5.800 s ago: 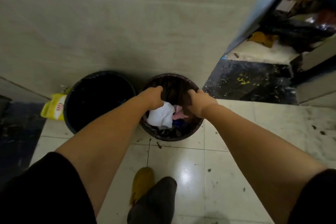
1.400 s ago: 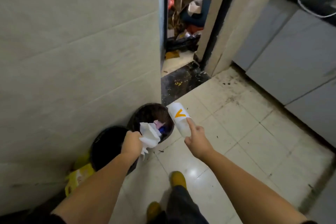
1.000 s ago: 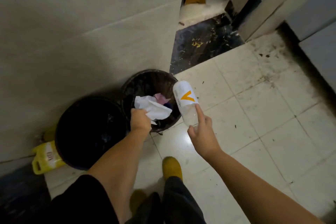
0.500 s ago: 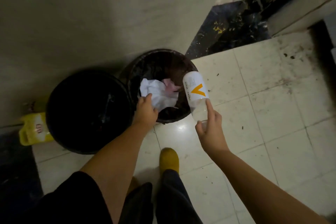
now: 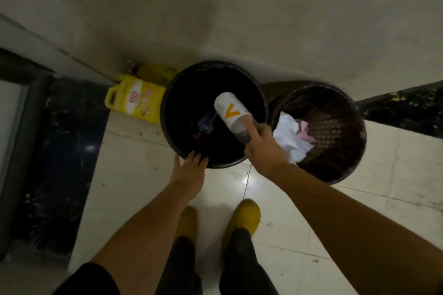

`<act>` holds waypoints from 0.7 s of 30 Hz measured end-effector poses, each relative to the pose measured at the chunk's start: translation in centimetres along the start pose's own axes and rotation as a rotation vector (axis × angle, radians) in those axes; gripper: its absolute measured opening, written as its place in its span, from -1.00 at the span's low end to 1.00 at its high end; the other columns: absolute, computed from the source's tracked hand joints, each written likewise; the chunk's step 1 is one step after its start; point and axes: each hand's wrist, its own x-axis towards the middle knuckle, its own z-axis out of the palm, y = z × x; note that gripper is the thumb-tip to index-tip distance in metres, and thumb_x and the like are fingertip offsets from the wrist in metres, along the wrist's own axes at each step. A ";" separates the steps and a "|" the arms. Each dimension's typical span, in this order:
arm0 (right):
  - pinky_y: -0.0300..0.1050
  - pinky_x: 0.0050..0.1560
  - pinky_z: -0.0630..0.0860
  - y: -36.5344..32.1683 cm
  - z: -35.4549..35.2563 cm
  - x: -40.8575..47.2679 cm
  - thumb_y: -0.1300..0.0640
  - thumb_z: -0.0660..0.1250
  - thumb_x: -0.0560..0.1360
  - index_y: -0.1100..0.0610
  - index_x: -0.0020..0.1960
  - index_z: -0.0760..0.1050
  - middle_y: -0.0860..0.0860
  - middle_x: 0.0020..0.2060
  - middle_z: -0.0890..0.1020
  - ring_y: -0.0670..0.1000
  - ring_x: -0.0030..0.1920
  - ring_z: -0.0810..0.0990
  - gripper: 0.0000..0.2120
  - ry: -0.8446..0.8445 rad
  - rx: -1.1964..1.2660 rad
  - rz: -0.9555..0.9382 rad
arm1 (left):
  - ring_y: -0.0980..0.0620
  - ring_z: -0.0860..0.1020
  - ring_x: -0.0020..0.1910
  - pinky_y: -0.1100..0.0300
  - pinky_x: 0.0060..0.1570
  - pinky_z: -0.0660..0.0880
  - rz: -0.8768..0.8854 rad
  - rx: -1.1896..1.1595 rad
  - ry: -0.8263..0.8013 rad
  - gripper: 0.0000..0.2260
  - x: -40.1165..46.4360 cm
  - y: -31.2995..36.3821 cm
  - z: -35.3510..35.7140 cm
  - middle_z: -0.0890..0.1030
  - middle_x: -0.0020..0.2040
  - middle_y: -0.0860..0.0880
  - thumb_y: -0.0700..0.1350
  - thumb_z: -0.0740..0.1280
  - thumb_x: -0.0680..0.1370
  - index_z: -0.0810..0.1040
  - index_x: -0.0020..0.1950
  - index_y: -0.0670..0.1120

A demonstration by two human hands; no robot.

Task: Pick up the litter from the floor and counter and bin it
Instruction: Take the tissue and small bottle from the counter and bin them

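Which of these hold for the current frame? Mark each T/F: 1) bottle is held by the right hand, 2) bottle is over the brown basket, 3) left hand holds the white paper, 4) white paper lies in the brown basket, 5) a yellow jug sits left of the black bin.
1. True. The right hand grips the bottle.
2. False. The bottle hangs over the black bin, not the brown basket.
3. False. The left hand is open at the black bin's near rim, holding nothing.
4. True. The white paper lies in the brown basket.
5. True. The yellow jug sits on the floor left of the black bin.
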 end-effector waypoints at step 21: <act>0.18 0.34 0.28 -3.7 -2.2 2.8 0.11 0.26 0.54 0.06 0.44 0.24 0.18 0.35 0.38 0.22 0.36 0.35 -0.51 -0.149 -0.530 0.035 | -0.13 0.09 0.54 -0.22 0.50 -0.04 -0.012 -0.004 0.163 -0.53 -4.0 -0.3 -4.4 0.23 0.50 -0.14 -0.08 0.09 0.63 0.07 0.53 -0.07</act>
